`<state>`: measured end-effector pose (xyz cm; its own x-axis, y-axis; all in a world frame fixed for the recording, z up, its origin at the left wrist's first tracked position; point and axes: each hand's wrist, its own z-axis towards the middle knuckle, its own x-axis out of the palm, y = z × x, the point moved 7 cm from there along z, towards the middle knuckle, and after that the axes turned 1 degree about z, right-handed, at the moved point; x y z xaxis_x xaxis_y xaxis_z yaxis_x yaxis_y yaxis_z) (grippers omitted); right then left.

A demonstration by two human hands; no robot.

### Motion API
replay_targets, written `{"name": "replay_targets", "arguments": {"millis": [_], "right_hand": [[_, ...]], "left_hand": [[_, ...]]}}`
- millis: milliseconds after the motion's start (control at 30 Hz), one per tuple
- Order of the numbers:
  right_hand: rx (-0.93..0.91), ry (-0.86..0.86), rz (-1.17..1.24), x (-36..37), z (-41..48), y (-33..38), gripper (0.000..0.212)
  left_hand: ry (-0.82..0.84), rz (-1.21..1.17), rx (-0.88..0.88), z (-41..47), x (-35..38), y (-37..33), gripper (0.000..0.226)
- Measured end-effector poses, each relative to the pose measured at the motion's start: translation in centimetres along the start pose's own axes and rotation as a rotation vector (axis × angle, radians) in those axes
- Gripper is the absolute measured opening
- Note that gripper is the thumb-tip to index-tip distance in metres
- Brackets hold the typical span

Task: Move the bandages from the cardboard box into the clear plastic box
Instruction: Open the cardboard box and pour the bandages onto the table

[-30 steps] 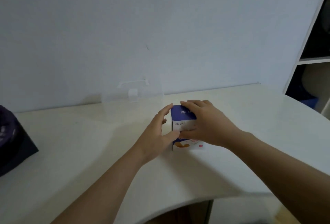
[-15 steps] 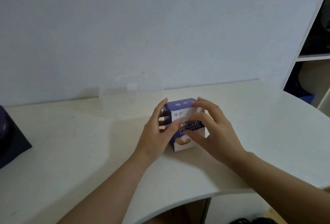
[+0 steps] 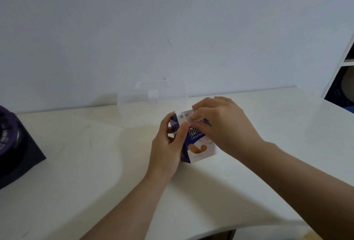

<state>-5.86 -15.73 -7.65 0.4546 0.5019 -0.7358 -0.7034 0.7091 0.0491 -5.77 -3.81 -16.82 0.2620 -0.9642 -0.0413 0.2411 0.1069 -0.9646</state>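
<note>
We see the left hand (image 3: 168, 144) wrapped round the left side of the cardboard box (image 3: 199, 149), thumb laid across its front face and fingers curled round the corner, gripping it. The right hand (image 3: 224, 125) reaches over from the right with its fingers bent and bunched at the box's top edge, where they pinch the pale upper panel. Motion blur smears the fingertips, so we cannot tell exactly which flap they hold.

The box is a small, smooth printed carton with crisp folded edges, dark blue above and white below. It carries white lettering and a picture of a tan bandage strip. It sits tilted just over the bench (image 3: 95, 172), and we cannot tell whether its lower corner touches the surface. The right hand covers its right side and much of its top, and its contents are hidden.

Behind the 2 hands, close to the wall (image 3: 172, 19), stands the clear plastic box (image 3: 153, 96). It is rectangular and almost colourless, with rounded corners, a thin handle on top and 1 frosted clasp in front. Its walls are so transparent that its outline fades into the wall and the bench.

The bench is glossy cream-white, with a curved near edge and faint dark scuffs. At the left, a matte black block (image 3: 24, 159) carrying a rounded purple object (image 3: 7, 125) is cut off by the frame. At the right, only a sliver of a white shelf unit (image 3: 340, 67) shows.
</note>
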Motion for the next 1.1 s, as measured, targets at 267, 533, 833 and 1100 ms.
{"name": "replay_targets", "arguments": {"millis": [267,533,833,1100], "right_hand": [[-0.067,0.354,-0.283,2.3,0.8,1.2,0.032],[-0.092,0.233,-0.290,1.2,2.0,2.0,0.021],[0.044,0.594,0.061,-1.1,3.8,0.4,0.018],[0.190,0.519,0.426,-1.6,1.6,-1.1,0.018]], "left_hand": [[-0.043,0.031,-0.045,0.0,-0.4,0.1,0.035],[-0.020,0.059,-0.022,-0.2,-0.3,-0.6,0.034],[0.185,0.168,0.092,0.2,1.0,-4.0,0.028],[0.260,0.155,0.075,1.1,1.2,-5.4,0.035]]}}
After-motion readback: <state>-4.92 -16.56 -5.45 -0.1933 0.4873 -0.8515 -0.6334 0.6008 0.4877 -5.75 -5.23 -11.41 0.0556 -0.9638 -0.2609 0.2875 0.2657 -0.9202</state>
